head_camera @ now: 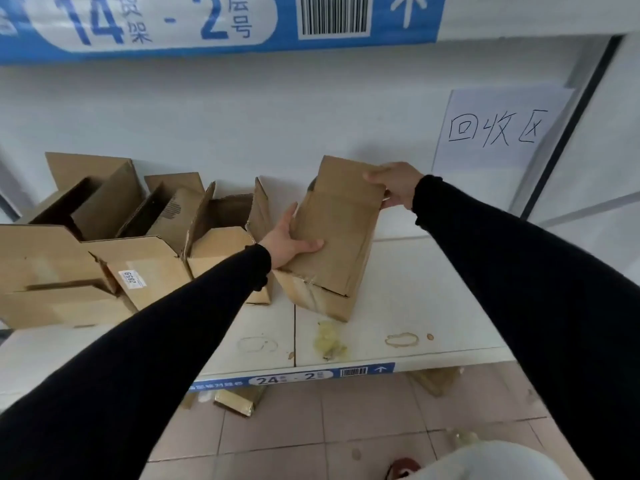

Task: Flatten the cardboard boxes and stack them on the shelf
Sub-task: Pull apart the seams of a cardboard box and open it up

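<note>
A brown cardboard box (pixel 337 230), pressed nearly flat, leans tilted over the white shelf (pixel 415 306) with its lower end resting on the board. My left hand (pixel 287 242) grips its left edge, thumb on the top face. My right hand (pixel 394 185) holds its upper right corner, fingers curled over the far edge. Several open, unflattened boxes (pixel 114 237) stand crowded on the left part of the shelf.
A paper sign with handwriting (pixel 498 129) hangs on the back wall at the right. The shelf front carries a blue label strip (pixel 298 375). Stains and a crumpled tape scrap (pixel 329 341) lie on the board. Cardboard scraps (pixel 239 401) sit on the tiled floor below.
</note>
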`<state>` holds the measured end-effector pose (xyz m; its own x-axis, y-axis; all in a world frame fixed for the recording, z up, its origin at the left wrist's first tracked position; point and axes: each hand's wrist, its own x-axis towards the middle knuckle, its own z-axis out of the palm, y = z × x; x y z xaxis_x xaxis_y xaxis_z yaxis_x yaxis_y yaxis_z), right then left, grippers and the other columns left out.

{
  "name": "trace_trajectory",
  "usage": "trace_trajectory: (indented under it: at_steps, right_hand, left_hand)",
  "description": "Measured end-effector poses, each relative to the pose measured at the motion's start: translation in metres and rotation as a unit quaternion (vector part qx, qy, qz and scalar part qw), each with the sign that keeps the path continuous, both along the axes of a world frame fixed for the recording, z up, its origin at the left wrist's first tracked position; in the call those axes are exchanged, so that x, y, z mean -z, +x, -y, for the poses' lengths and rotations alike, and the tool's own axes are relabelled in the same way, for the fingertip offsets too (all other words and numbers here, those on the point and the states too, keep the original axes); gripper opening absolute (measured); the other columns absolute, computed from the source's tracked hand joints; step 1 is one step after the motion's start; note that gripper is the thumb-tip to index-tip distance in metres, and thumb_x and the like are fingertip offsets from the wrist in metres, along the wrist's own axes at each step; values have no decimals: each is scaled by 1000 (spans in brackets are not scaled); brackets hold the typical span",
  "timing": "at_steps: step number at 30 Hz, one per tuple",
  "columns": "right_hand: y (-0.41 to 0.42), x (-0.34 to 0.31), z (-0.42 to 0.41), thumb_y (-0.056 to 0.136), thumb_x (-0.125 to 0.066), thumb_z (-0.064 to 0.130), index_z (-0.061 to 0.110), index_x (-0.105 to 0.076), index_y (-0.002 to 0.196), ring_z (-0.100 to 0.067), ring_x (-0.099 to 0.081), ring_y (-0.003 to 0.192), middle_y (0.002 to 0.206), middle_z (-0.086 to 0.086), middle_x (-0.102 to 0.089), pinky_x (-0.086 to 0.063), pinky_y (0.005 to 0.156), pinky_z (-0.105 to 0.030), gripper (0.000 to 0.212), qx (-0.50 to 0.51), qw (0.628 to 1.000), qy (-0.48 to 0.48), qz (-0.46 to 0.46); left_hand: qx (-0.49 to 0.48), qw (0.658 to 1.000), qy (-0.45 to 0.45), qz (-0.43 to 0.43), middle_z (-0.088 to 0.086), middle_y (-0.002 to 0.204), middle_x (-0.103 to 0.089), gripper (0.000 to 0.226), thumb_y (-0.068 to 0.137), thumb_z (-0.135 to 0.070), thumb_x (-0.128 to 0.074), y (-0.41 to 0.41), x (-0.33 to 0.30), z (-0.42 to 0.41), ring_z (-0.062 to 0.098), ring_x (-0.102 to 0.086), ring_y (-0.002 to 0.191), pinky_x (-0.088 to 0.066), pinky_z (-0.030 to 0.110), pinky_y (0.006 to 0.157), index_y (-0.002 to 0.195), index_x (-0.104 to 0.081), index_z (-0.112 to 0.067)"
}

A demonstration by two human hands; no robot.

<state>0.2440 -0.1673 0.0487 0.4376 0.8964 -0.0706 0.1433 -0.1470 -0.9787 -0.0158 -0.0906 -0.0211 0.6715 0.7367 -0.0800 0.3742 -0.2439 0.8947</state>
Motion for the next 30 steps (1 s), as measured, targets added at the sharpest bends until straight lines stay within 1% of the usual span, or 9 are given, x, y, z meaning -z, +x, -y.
trace_trajectory:
  at_steps: [4,8,13,16,19,22,25,27,30]
  right_hand:
    - [-7,38,-22,97,-62,8,9,-37,149,-28,-59,111,143,-17,-49,-54,96,-40,57,84,995,33,-41]
    - [-38,78,1,99,-63,40,17,-24,158,-23,-42,139,159,-4,-33,-37,115,-39,75,66,997,-11,-44]
    - [-63,127,26,98,-63,42,28,-25,155,-18,-56,123,142,3,-52,-47,107,-41,70,87,988,14,-130]
    - [-34,128,13,103,-53,28,23,-36,150,-17,-57,116,136,0,-53,-50,100,-35,50,131,987,36,-86]
    - [12,114,-2,104,-45,17,15,-47,135,-9,-52,93,123,-2,-53,-44,75,-22,31,167,986,15,-14]
    - [45,108,-17,103,-38,10,16,-57,120,-16,-52,91,108,-1,-56,-53,84,-36,26,122,992,-12,38]
    - [49,101,-33,103,-33,4,13,-61,118,-21,-52,92,105,-5,-57,-52,84,-40,33,72,996,-21,56]
    - [44,97,-40,105,-34,8,12,-59,125,-19,-54,95,115,-6,-58,-49,84,-34,33,63,995,-20,77]
    - [44,93,-45,104,-43,14,14,-48,140,-17,-53,104,128,-6,-54,-46,88,-28,36,94,995,16,7]
  left_hand:
    - [-94,995,16,12,0,158,-37,92,91,-42,-72,16,14,-4,21,-50,128,-40,27,97,161,-13,-31]
    - [-121,992,17,7,3,156,-40,66,106,-24,-49,36,22,-15,17,-48,127,-37,22,94,162,-14,-26]
    - [-95,994,-42,-36,12,164,-22,62,108,-22,-42,60,31,-9,31,-38,142,-33,26,107,162,-11,-28]
    - [-85,990,-112,-20,9,165,-14,74,101,-33,-56,68,32,8,35,-32,145,-36,47,116,160,-12,-39]
    - [-26,989,-146,-15,0,162,-28,84,86,-46,-67,69,34,19,29,-39,142,-43,44,111,158,-24,-40]
    - [39,990,83,-108,-1,139,-55,53,96,-45,-60,72,13,9,26,-55,125,-45,33,105,146,-50,-32]
    - [43,907,365,-205,0,139,-48,48,94,-55,-54,80,-10,-24,26,-41,134,-29,39,113,140,-53,-41]
    - [120,871,374,-296,-3,165,-20,70,91,-74,-42,87,-7,-40,27,-11,153,-7,47,122,155,-24,-50]
    - [146,868,340,-330,-8,169,9,75,92,-80,-19,99,18,-44,22,10,156,7,55,123,157,3,-50]
